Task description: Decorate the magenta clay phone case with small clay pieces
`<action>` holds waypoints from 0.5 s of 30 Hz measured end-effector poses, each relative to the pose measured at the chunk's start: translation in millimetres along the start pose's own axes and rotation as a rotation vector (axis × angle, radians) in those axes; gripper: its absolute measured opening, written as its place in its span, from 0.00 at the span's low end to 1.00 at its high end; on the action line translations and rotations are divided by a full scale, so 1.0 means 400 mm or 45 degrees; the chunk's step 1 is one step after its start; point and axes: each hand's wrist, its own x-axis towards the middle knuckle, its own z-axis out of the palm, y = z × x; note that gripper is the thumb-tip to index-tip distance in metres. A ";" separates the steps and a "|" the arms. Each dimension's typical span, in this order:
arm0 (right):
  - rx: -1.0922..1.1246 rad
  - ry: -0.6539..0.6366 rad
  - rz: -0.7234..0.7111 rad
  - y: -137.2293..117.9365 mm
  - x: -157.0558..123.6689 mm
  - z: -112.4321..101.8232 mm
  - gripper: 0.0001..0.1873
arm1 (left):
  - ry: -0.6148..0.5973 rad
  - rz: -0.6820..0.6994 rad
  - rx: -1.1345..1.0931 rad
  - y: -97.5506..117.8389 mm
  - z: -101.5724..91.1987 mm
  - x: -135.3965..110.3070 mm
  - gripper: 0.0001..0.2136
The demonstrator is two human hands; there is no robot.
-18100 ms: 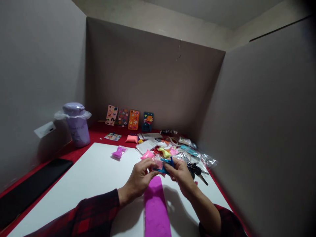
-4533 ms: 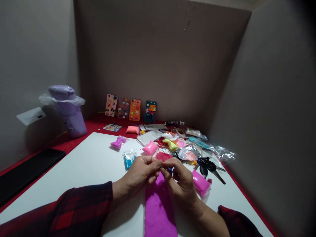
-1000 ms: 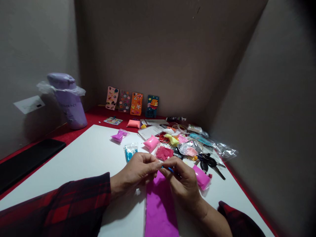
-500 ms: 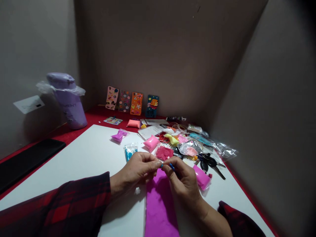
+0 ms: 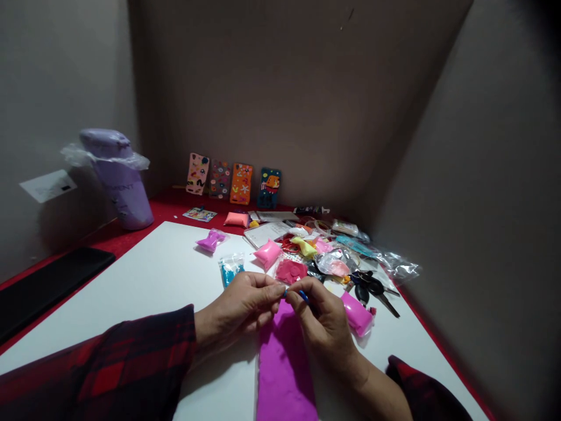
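My left hand [image 5: 252, 304] is closed in a pinch, thumb against forefinger, at one end of a small blue piece [image 5: 304, 297] that looks like soft clay. The other end is pinched by my right hand [image 5: 326, 321], whose fingers hide part of it. Both hands hover close together above a flat purple strip [image 5: 284, 374] with a smooth, slightly uneven surface. Just beyond my left hand lies a clear packet of blue material [image 5: 231, 269]. A red packet [image 5: 291, 272] rests past my fingertips.
Bright packets, including a pink one [image 5: 357, 314], and scissors [image 5: 372, 286] crowd the white board [image 5: 144, 292] on the right. Decorated phone cases [image 5: 241, 184] lean at the back. A purple tumbler [image 5: 123, 187] and a black slab [image 5: 56, 283] are on the left.
My hands stay almost in place, still pinching the blue piece. The fingers of my left hand have shifted slightly, and the whole view has moved a little.
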 end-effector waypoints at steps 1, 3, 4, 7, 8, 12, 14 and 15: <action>0.004 0.005 0.001 0.001 -0.001 0.001 0.07 | 0.000 0.006 0.002 0.001 0.001 0.000 0.15; 0.012 0.014 -0.004 0.004 -0.001 0.001 0.06 | -0.003 0.021 -0.001 0.002 0.002 0.001 0.16; 0.011 0.018 -0.008 0.006 -0.001 0.001 0.06 | -0.010 0.025 -0.003 0.002 0.002 0.002 0.15; 0.003 0.016 -0.025 0.007 0.000 0.000 0.06 | -0.027 0.009 -0.016 -0.001 0.000 0.004 0.13; 0.005 0.014 -0.029 0.006 0.000 -0.001 0.06 | -0.030 0.004 -0.017 -0.003 -0.002 0.004 0.13; 0.015 -0.007 -0.022 0.001 -0.002 -0.004 0.05 | -0.027 0.015 -0.010 -0.008 -0.006 0.004 0.13; 0.002 -0.010 -0.011 -0.002 -0.002 -0.003 0.04 | -0.025 0.021 -0.010 -0.007 -0.005 0.003 0.14; -0.004 -0.004 -0.011 -0.002 -0.001 -0.002 0.04 | -0.021 0.024 -0.015 -0.006 -0.004 0.003 0.14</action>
